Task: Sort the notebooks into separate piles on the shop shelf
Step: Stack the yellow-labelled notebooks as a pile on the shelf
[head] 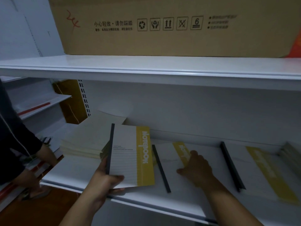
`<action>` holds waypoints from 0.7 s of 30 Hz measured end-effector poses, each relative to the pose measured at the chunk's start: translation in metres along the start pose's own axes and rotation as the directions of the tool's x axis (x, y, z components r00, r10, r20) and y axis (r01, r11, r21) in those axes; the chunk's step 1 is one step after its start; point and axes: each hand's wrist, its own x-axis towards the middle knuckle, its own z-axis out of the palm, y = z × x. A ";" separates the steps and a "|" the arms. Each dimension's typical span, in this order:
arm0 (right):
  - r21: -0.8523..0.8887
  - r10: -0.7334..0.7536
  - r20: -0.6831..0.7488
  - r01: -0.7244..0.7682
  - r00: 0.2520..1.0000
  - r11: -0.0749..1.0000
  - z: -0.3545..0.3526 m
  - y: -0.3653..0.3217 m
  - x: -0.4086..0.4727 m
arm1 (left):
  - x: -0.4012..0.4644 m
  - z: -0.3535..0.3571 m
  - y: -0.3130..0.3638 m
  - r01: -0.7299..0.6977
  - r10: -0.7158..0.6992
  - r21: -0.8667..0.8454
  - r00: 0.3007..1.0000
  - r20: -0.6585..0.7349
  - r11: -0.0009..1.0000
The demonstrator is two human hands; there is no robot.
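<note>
Left hand [104,178] grip closed on yellow-band notebook [130,157] | right hand [195,168] flat, grip empty, on pile [169,154] beside it | risk: piles merging.

My right hand [196,168] covers part of the middle notebook [167,154]; the rightmost notebook [267,170] beyond it is blurred.

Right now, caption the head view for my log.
Left hand holds a yellow-striped notebook over the shelf; right hand rests on another notebook.
</note>
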 end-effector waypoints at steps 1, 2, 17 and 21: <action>0.006 0.004 0.005 -0.004 1.000 1.000 -0.001 0.002 0.000 | 0.000 0.000 -0.001 -0.002 0.002 -0.003 1.000 -0.008 1.000; 0.003 0.012 0.011 -0.012 1.000 1.000 -0.002 0.004 0.000 | 0.000 0.000 -0.002 -0.003 0.003 -0.001 1.000 -0.014 1.000; 0.435 -0.029 -0.011 0.031 1.000 0.900 -0.018 0.031 0.007 | -0.003 0.004 -0.013 -0.017 0.017 0.017 1.000 -0.018 1.000; 0.720 -0.079 -0.098 0.125 0.992 0.683 -0.032 0.037 0.001 | -0.001 0.005 -0.015 -0.027 0.028 0.014 0.998 -0.051 1.000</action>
